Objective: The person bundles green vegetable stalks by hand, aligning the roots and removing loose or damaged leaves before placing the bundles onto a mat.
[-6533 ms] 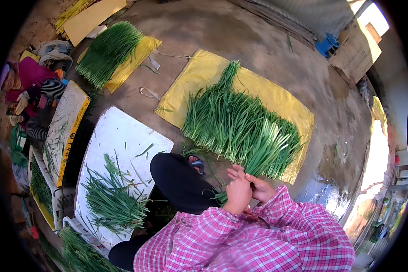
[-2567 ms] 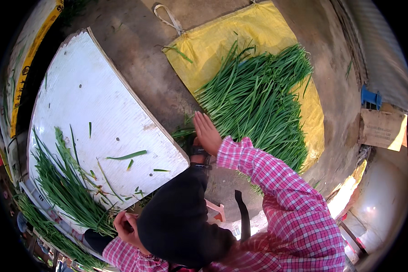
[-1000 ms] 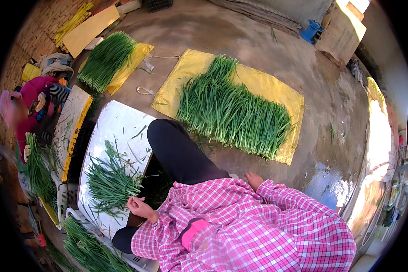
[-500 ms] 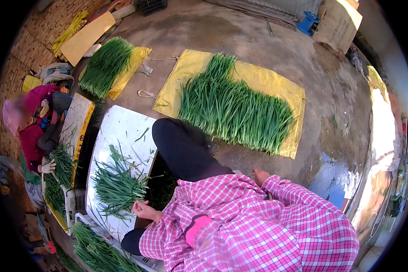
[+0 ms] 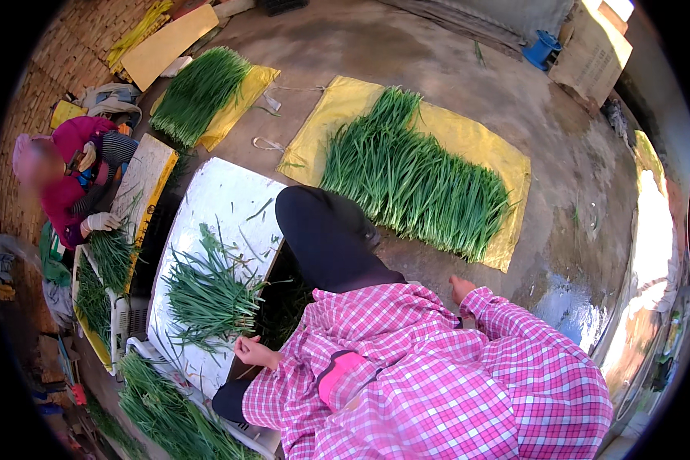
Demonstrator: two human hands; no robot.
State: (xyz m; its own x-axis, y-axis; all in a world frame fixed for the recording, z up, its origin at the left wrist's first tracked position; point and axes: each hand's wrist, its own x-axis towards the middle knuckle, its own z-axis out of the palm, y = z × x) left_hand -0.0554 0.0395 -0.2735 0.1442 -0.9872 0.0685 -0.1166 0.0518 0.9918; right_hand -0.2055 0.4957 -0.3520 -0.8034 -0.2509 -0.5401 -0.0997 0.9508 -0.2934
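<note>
A loose pile of green garlic chives [image 5: 215, 295] lies on a white board [image 5: 221, 188] in front of my left side, cut ends toward me. My left hand [image 5: 255, 352] is at the near edge of the board beside those ends, fingers curled together; what they hold, if anything, is too small to make out. Out to the right over the concrete floor, my right hand [image 5: 461, 289] is loosely closed, and no chives show in it. Beyond my knee, a long row of chives [image 5: 414, 184] lies neatly on a yellow sheet [image 5: 468, 138].
A second chive stack [image 5: 203, 93] sits on another yellow sheet at the far left. To the left a gloved person [image 5: 100, 222] handles chives at a yellow-edged board [image 5: 134, 184]. More chives [image 5: 161, 406] fill a white crate near me. A wet patch [image 5: 563, 307] shines at right.
The whole view has shifted slightly, so the scene sits further right. My hands keep nearly the same places. The other person's gloved hand has lifted a little over the chives.
</note>
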